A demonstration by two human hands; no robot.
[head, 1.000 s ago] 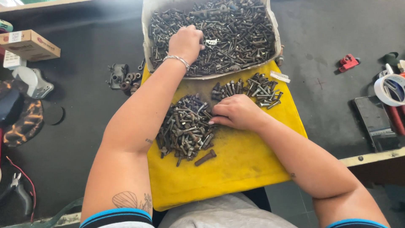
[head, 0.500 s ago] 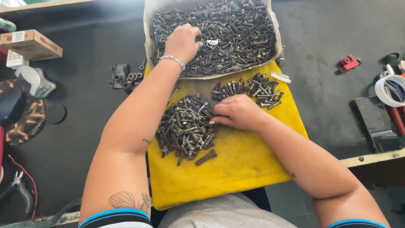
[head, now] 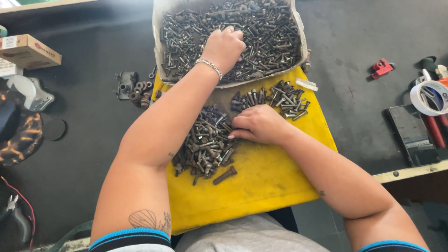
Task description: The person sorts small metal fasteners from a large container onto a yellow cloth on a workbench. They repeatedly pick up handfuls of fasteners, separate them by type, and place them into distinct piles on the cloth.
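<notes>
While the left hand (head: 225,46) reaches into the tray (head: 158,28), its fingers curl down among the bolts (head: 270,32) there; whether they pinch one cannot be told, since the back of the hand hides the fingertips. A thin bracelet (head: 208,66) circles that wrist. The right hand (head: 258,125) rests palm down on the yellow cloth (head: 261,186), fingers loosely bent and touching the edge of the big pile (head: 205,142), holding nothing visible. A smaller pile (head: 280,98) lies just beyond this hand, near the tray's front rim. One bolt (head: 225,175) lies apart at the big pile's near edge. The tray is heaped with dark bolts and screws, and its front edge overlaps the cloth.
</notes>
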